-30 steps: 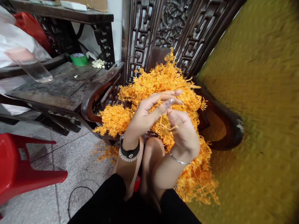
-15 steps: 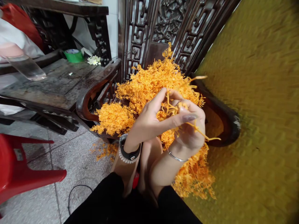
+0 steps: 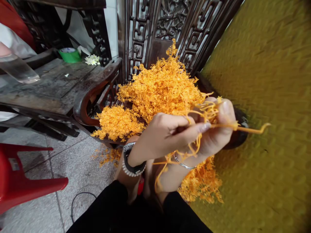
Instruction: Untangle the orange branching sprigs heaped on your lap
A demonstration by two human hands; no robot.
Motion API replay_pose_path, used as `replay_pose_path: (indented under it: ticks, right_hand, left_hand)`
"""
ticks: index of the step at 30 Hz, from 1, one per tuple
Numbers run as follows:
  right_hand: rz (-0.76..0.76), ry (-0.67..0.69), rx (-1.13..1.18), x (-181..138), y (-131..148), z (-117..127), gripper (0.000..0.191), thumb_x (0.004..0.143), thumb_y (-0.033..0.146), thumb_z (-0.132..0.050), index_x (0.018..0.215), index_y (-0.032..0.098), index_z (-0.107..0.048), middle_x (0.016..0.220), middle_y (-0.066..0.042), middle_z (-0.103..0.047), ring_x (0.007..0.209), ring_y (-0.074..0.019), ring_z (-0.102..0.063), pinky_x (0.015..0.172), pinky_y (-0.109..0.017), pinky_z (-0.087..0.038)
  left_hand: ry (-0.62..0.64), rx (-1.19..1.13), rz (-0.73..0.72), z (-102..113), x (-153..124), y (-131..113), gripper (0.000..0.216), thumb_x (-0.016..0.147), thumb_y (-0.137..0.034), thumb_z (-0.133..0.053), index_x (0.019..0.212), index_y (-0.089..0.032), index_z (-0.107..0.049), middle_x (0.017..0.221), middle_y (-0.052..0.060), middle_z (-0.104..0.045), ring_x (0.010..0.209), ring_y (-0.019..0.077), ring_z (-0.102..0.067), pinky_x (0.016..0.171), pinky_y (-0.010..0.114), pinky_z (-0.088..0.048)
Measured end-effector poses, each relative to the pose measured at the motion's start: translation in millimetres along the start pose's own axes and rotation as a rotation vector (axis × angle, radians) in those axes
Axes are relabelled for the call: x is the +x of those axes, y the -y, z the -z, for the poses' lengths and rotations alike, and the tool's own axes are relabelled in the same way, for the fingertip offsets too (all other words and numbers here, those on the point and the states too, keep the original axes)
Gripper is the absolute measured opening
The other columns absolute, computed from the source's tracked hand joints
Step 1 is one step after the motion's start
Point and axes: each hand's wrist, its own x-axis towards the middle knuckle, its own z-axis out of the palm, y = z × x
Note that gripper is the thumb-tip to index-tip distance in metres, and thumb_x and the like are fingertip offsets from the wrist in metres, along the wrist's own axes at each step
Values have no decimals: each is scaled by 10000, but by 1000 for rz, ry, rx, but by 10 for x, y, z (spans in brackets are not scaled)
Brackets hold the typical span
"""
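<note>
My left hand (image 3: 167, 134), wearing a dark watch and a beaded bracelet, has thumb and fingers closed in a pinch on thin orange stems. Beside it my right hand (image 3: 220, 137), with a silver bangle, is closed on an orange sprig (image 3: 207, 110), whose bare stem juts out to the right. Loose branched stalks dangle below the fingers, in front of the right wrist. Behind both hands a large heap of fluffy orange sprigs (image 3: 165, 87) lies on a dark carved wooden chair (image 3: 84, 108). More orange sprigs (image 3: 201, 184) spread below my right forearm.
A dark wooden side seat (image 3: 53, 87) at left bears a green tape roll (image 3: 70, 55), a pale flower cluster (image 3: 92, 59) and a clear bottle (image 3: 20, 69). A red plastic stool (image 3: 14, 181) stands on the speckled floor. A mustard padded surface (image 3: 272, 97) fills the right.
Both hands have shifted right and slightly down. My right hand has turned and closed around the sprig; its stem now points further right, and branched stalks now hang below my left fingers.
</note>
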Motion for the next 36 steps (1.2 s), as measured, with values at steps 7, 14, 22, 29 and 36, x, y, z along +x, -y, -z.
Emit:
replay_pose_path:
  ticks: [7,14,22,29,36]
  right_hand:
    - [-65,-138,113,168,145,157,428,707,319,-499,456,179,-182,451,66,-208,349,-25,-176,299,-158,-154]
    - [-14,-142,311,99,182,239,261,750,198,-478,514,162,-374,507,61,-214,399,-22,-164,313,-120,-182]
    - [-265,-161,1041,89,172,306,273,838,196,-348,578,210,-267,536,25,-277,445,-64,-263,365,-177,-236]
    - [-307,-218,1408,84,231,434,221,723,82,-423,585,221,-319,539,34,-280,454,-62,-247,399,-211,-222]
    - [441,298,4315,52,541,632,385,788,-28,-276,487,161,-426,556,51,-225,490,-29,105,359,-111,80]
  left_hand:
    - [461,-395,-62,41,2,-79,319,817,-296,-540,517,-190,-510,503,-14,-418,505,96,-375,506,268,-328]
    - [-126,-734,120,79,-12,54,551,815,-458,-537,416,-170,-289,412,-47,-198,379,49,-188,371,219,-194]
    - [-1,-996,310,75,47,-13,563,833,-413,-531,448,-165,-203,417,-65,-134,368,30,-152,317,152,-136]
    - [186,-1159,515,-58,197,109,482,840,-348,-520,474,-163,-268,442,-88,-150,354,7,-107,292,97,-143]
    - [389,-1262,582,228,201,263,509,848,-350,-487,453,-180,-215,418,-88,-123,347,15,-75,275,110,-102]
